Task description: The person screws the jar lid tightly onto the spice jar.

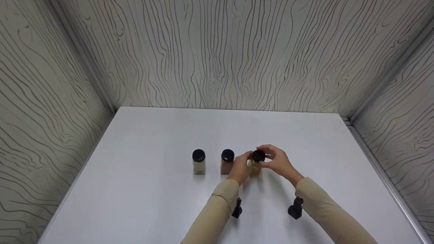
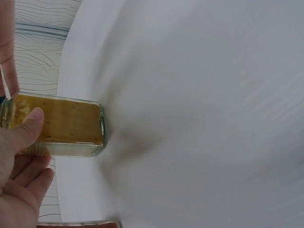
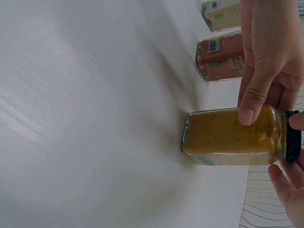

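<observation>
A square glass spice jar [image 1: 255, 170] of yellow-brown powder with a black lid [image 1: 258, 155] is upright at the right end of a row. My left hand [image 1: 240, 168] grips the jar's body, its thumb flat against the glass [image 3: 228, 137] in the right wrist view. From the other side my right hand [image 1: 278, 163] pinches the lid, thumb at the near edge and fingers behind. The lid looks seated on the neck. Just left of my left hand stands a jar of reddish-brown powder [image 1: 226, 167], partly hidden by that hand in the head view.
A jar of pale powder [image 1: 199, 166] with a black lid stands at the row's left end. All three are on a white table [image 1: 142, 142] enclosed by wood-grain patterned panels [image 1: 217, 57]. Dark devices [image 1: 295, 208] are strapped under both wrists.
</observation>
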Motion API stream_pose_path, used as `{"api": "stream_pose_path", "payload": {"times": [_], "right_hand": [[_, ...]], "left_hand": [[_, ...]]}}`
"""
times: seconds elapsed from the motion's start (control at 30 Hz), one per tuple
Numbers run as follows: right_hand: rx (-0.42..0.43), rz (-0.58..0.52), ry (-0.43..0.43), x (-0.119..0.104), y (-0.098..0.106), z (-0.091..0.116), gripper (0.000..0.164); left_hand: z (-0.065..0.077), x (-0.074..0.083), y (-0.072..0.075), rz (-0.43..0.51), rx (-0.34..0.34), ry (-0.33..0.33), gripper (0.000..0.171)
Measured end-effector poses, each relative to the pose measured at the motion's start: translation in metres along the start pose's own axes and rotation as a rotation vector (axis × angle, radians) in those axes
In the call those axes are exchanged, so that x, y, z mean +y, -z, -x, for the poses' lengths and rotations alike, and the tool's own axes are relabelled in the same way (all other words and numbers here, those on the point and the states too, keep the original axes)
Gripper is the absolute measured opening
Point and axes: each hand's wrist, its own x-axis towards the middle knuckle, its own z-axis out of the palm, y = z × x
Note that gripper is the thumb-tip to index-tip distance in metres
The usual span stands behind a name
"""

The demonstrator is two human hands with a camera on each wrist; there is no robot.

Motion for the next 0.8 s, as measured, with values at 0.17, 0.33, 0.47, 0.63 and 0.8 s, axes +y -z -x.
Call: {"api": "stream_pose_path", "payload": {"times": [0.17, 0.33, 0.47, 0.63, 0.8], "right_hand": [[0.03, 0.013, 0.002, -0.0024, -0.001, 0.0003, 0.045], [0.042, 0.039, -0.01, -0.0024, 0.0008, -0.0005, 0.047], [0.01, 0.036, -0.014, -0.006, 0.0026, 0.0005, 0.049], [0.037, 0.058, -0.02, -0.0043, 0.0021, -0.0006, 0.046], [0.081, 0.089, -0.032, -0.0016, 0.0021, -0.0023, 0.047]], "left_hand": [[-0.0001, -0.001, 0.0002, 0.016, 0.001, -0.005, 0.046], [-0.0003, -0.001, -0.0004, 0.008, 0.003, -0.024, 0.045], [-0.0001, 0.0006, 0.0007, 0.01, 0.002, -0.018, 0.044], [-0.0003, 0.0026, 0.0011, 0.017, -0.01, 0.015, 0.045], [-0.0001, 0.0028, 0.0006, 0.01, -0.011, 0.021, 0.045]]}}
